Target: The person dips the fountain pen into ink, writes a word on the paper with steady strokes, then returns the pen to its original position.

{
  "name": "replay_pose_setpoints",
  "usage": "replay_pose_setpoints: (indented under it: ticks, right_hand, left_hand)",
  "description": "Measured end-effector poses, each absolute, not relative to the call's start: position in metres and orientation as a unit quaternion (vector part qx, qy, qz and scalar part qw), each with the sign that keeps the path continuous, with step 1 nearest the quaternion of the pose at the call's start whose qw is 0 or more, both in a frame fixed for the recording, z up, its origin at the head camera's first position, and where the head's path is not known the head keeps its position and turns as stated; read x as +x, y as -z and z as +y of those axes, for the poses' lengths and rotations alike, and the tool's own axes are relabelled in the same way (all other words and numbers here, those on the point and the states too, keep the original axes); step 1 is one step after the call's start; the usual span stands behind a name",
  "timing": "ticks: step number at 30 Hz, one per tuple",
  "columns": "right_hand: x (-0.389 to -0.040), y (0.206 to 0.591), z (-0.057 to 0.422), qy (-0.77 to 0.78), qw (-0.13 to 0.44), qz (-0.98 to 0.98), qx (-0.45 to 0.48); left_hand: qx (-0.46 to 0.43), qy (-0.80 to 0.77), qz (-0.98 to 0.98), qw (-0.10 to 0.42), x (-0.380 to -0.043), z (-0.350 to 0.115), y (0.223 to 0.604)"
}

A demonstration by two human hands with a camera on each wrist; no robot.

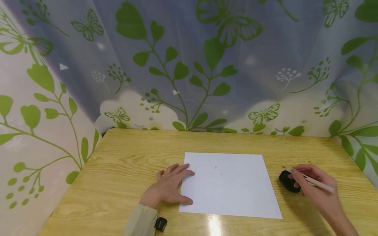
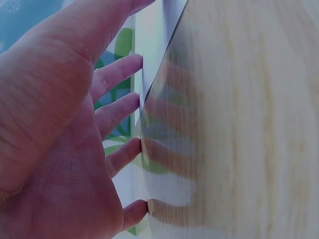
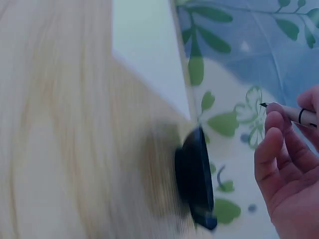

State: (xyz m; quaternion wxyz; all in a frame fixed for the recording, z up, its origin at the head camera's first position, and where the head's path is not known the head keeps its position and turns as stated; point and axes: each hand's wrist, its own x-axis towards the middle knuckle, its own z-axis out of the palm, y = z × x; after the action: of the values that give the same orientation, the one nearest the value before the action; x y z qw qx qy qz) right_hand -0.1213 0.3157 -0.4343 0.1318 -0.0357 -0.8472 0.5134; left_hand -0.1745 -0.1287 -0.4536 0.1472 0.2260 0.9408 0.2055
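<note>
A white sheet of paper lies on the wooden table, with two small grey marks in its upper middle. My left hand rests at the sheet's left edge, fingers spread; its thumb and some fingertips touch the paper. In the left wrist view the palm of this left hand faces the camera. Right of the sheet, my right hand pinches a slim pale pen with a dark pointed tip, tilted to the upper left. Under the fingers stands a small black dish, seen side-on as a black dish in the right wrist view.
The pale wooden table stretches to both sides of the sheet. A curtain with green leaves and butterflies hangs along the table's back and sides. A black piece sits at my left sleeve's cuff.
</note>
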Motion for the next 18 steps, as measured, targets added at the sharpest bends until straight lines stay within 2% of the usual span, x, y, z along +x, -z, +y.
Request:
replay_pose_setpoints:
  ticks: [5, 14, 18]
  right_hand:
    - [-0.126, 0.432, 0.300, -0.567, 0.088, -0.817, -0.051]
    - [-0.135, 0.436, 0.268, -0.565, 0.116, -0.817, -0.022]
    - [-0.139, 0.438, 0.257, -0.560, 0.100, -0.822, -0.014]
  left_hand:
    - [0.226, -0.205, 0.941, 0.146, -0.175, -0.129, 0.454]
    - [0.217, -0.210, 0.941, 0.156, -0.173, -0.128, 0.451]
    - [0.217, -0.209, 0.941, 0.154, -0.173, -0.127, 0.450]
